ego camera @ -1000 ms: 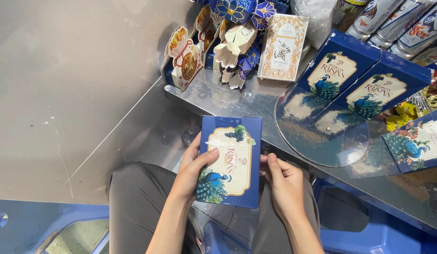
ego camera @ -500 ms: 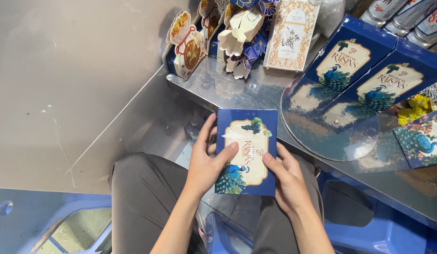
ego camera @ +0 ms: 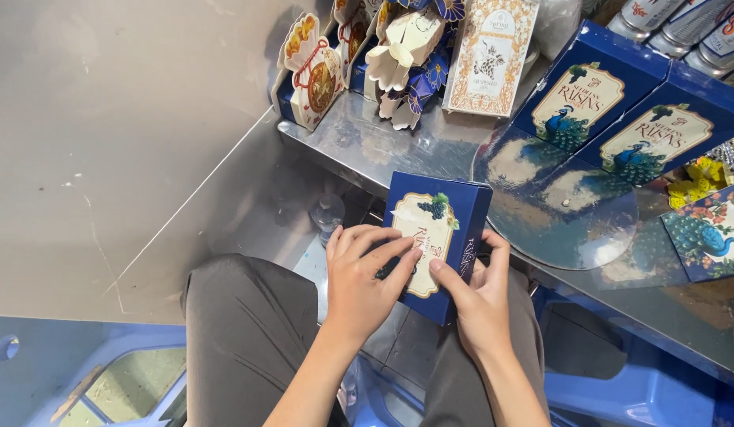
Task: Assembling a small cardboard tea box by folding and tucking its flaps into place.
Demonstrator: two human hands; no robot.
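I hold a dark blue carton (ego camera: 444,217) with a cream label and a peacock picture over my lap, just in front of the steel table's edge (ego camera: 359,162). My left hand (ego camera: 365,277) lies flat across the lower part of its front face, fingers spread. My right hand (ego camera: 476,291) grips the carton's right side and lower corner, with the thumb on the front. The carton is tilted so its right side panel shows.
Two matching blue cartons (ego camera: 584,95) (ego camera: 667,142) lie on the table at the back right, and a third (ego camera: 711,233) at the right edge. A cream carton (ego camera: 492,51) and folded paper boxes (ego camera: 315,71) stand at the back. Blue plastic stools (ego camera: 635,395) are below.
The carton has risen toward the table edge and turned so its side panel shows. My left hand has slid across the front face, and my right hand has shifted to the lower right corner.
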